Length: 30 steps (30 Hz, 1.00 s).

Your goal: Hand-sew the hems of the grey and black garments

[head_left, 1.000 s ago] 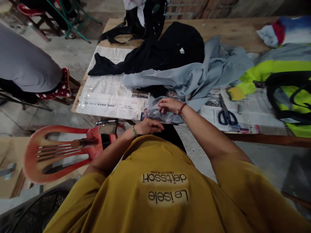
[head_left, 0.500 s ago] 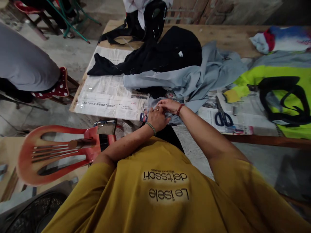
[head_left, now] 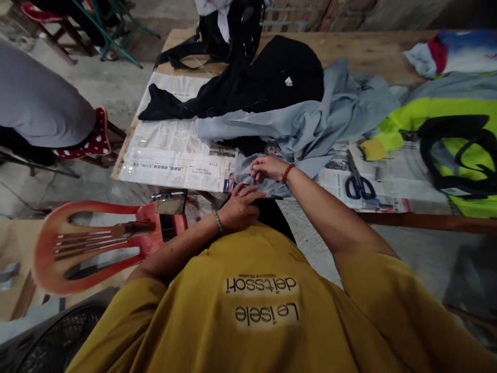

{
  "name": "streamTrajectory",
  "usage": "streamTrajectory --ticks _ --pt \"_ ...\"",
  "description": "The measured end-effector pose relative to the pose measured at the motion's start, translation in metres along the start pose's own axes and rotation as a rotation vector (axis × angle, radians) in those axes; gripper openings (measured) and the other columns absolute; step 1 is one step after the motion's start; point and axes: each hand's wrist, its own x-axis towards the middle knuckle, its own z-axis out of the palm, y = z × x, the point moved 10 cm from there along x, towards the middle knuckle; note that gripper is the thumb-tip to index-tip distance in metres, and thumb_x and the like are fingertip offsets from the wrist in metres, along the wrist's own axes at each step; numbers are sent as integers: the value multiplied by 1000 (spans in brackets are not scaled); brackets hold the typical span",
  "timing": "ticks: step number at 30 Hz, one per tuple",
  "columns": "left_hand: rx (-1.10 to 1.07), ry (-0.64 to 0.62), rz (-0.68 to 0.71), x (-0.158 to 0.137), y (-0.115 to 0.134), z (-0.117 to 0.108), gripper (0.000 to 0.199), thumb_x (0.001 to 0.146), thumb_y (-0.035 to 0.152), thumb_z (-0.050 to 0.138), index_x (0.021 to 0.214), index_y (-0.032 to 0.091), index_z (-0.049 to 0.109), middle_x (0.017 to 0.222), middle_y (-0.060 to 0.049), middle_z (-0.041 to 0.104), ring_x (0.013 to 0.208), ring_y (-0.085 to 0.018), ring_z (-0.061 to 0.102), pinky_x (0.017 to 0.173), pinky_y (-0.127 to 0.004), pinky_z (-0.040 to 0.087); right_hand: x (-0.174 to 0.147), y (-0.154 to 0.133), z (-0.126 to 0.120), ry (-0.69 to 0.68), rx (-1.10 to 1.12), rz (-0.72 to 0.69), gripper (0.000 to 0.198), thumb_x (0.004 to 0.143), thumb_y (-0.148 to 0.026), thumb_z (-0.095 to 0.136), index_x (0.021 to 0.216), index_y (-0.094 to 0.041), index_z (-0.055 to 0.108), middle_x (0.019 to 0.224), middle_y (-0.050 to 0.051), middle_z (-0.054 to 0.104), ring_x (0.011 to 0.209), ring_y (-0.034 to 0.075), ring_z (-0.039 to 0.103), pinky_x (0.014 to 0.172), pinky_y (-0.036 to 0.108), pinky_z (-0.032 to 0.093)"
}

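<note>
My right hand [head_left: 268, 169], with a red bead bracelet, is over the grey garment [head_left: 287, 127] at the table's front edge. Its fingertips are pinched together; whatever is between them is too small to make out. Nearer my body, my left hand [head_left: 241, 208], wearing a ring and a green bracelet, has its fingers stretched out and apart at the edge of the same cloth. The grey fabric runs across newspaper [head_left: 171, 163] and under a black garment [head_left: 287, 67] with a small white logo. Dark-handled scissors [head_left: 359, 184] lie to the right.
A yellow-green garment [head_left: 411, 122] with a black strap lies on the right of the wooden table [head_left: 361, 46]. At the back is a black bag [head_left: 244, 31]. A red plastic chair [head_left: 93, 207] stands left; beyond it a person in grey [head_left: 42, 98] sits on a stool.
My left hand has come away from my right hand, down and left toward my body, and its fingers have spread. My right hand has stayed almost in place, pinched above the cloth.
</note>
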Motion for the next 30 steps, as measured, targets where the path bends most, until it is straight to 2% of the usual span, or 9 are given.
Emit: streamTrajectory --ticks 6,9,11,14,16,19,22,26,30 --pt "-183 -67 74 -37 24 -29 15 86 35 68 85 25 79 147 -4 57 144 -34 37 123 -58 16 -3 -1 -1 5 40 -11 9 92 -14 62 84 -15 57 66 1 69 48 10 62 44 19 50" --pt "-383 -44 189 -44 37 -53 24 90 43 64 78 26 77 134 -4 67 134 -28 51 118 -49 36 -5 -2 -2 9 69 -28 8 91 -15 63 86 -15 57 67 1 69 49 10 62 45 18 50" --pt "-497 113 130 -42 18 -70 31 95 40 56 75 24 74 117 -7 73 115 -23 64 104 -40 51 -7 -4 -3 31 86 -55 8 91 -16 64 87 -15 58 67 1 69 48 9 62 44 18 49" --pt "-461 493 -212 -46 -52 -83 19 94 27 56 93 19 74 110 -10 73 102 -20 67 86 -34 57 -10 -8 -5 67 101 -104 7 90 -16 65 86 -15 58 68 0 69 47 8 60 43 16 47" --pt "-440 571 -366 -46 -88 -70 30 86 23 63 115 18 69 122 -12 68 104 -20 66 76 -29 56 -15 -11 -4 76 119 -141 7 90 -17 64 86 -16 59 69 0 69 47 7 60 41 15 44" --pt "-537 461 -417 -29 -113 -31 59 78 19 68 136 19 57 127 -12 67 102 -19 67 72 -25 55 -24 -17 2 48 178 -185 5 91 -19 62 89 -18 58 76 0 71 49 8 62 40 16 43" --pt "-594 384 -455 -20 -121 -3 46 79 18 68 125 18 65 110 -8 74 94 -17 69 81 -27 55 -34 -19 16 -23 282 -197 5 93 -22 59 94 -19 55 81 1 73 58 12 69 46 19 51" --pt "-592 432 -507 -23 -129 8 19 82 24 70 99 18 75 96 -4 76 90 -18 69 88 -31 54 -38 -20 44 -124 414 -201 9 96 -26 58 94 -20 52 81 0 72 76 17 74 64 28 62" --pt "-616 474 -514 -26 -133 10 15 82 28 71 93 18 76 94 -4 76 89 -18 69 88 -32 55 -25 -24 46 -29 385 -256 12 95 -27 60 90 -20 52 78 0 71 77 15 73 75 31 62"
